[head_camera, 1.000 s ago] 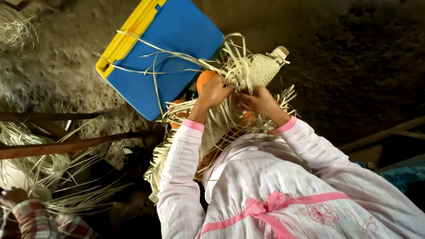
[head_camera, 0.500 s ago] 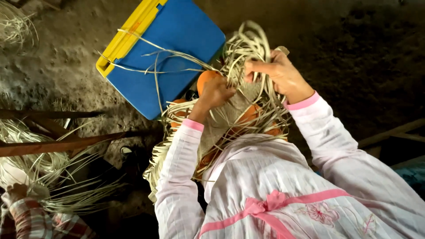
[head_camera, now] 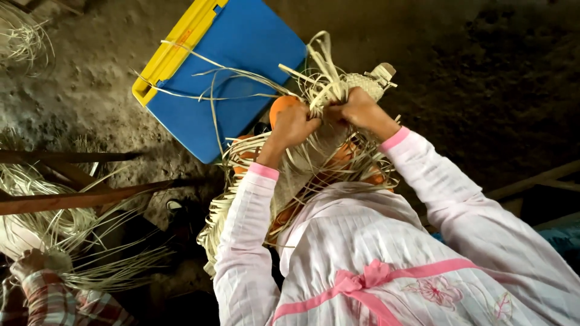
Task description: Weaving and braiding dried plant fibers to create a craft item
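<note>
Both hands grip the straw strips.
Left hand (head_camera: 294, 125) and right hand (head_camera: 357, 109) are clenched tight on pale straw strips (head_camera: 323, 90), knuckles nearly touching.

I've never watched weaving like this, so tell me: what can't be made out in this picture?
- Head view: fingertips of the left hand and right hand, buried in pale strips.
- Orange form, mostly covered by the strips and hands.
- Blue case, top cut by the edge.
- Another person's hand, blurred at the corner.
</note>
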